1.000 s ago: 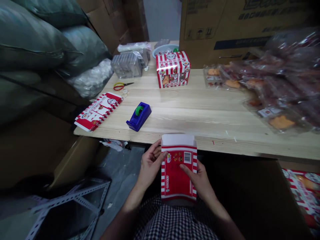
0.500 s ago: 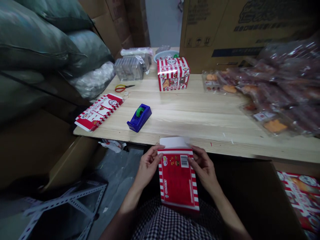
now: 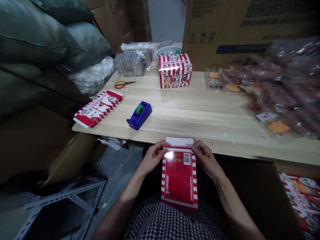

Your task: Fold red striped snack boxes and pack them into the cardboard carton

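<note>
A flat red-and-white striped carton (image 3: 179, 178) stands on edge over my lap, just below the near edge of the wooden table (image 3: 200, 113). My left hand (image 3: 153, 156) pinches its top left corner. My right hand (image 3: 205, 157) pinches the top right corner, fingers closed by the white top flap. The barcode side of the carton faces me.
On the table lie a blue tape dispenser (image 3: 139, 115), a stack of flat striped cartons (image 3: 98, 108), scissors (image 3: 123, 84), an assembled striped box (image 3: 175, 70) and clear trays (image 3: 130, 63). Bagged snack packs (image 3: 275, 90) pile up at the right. Large cardboard boxes (image 3: 240, 26) stand behind.
Both hands have slid up from the carton's sides to its top corners. The carton has dropped a little lower toward my lap.
</note>
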A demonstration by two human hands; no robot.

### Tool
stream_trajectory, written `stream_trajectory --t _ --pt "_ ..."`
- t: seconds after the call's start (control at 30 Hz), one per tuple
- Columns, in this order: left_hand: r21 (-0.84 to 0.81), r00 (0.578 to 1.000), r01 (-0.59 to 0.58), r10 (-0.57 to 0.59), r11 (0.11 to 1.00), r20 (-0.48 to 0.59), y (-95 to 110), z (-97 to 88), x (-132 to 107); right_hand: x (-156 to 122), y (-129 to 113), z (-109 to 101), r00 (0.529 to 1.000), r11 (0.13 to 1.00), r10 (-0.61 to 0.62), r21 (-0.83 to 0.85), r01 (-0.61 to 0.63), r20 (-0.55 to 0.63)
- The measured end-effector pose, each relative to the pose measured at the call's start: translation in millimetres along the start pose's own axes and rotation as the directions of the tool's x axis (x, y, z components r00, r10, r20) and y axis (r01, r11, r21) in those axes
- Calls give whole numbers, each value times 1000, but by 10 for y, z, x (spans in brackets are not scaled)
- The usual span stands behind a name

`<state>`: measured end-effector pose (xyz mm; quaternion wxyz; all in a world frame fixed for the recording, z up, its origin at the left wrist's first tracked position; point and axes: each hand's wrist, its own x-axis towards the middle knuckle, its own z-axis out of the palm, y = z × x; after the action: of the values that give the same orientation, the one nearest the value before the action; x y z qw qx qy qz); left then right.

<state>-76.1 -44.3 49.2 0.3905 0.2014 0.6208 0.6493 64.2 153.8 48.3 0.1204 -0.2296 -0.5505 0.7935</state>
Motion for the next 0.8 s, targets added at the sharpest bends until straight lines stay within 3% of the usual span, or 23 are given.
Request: stream_trajectory --t 0.1,0.27,0.5,0.6,0.73,0.8 --pt "35 998 -55 56 998 -15 145 42 40 32 -63 13 996 995 -18 94 27 -91" --pt "-62 994 -100 102 993 31 352 65 44 104 -134 -6 989 993 -118 1 119 -94" --pt "17 998 -40 41 999 -44 66 -45 -162 -207 161 183 992 998 -55 5 56 -111" --pt "106 997 -23 31 994 -71 120 -97 -168 -245 86 201 999 1000 -29 0 29 -31" --pt "226 993 -114 116 967 7 271 -121 -98 -159 -54 87 995 997 -17 -72 24 94" --pt "214 992 -128 123 968 35 254 -104 -66 -108 -44 16 992 997 -22 -65 30 121"
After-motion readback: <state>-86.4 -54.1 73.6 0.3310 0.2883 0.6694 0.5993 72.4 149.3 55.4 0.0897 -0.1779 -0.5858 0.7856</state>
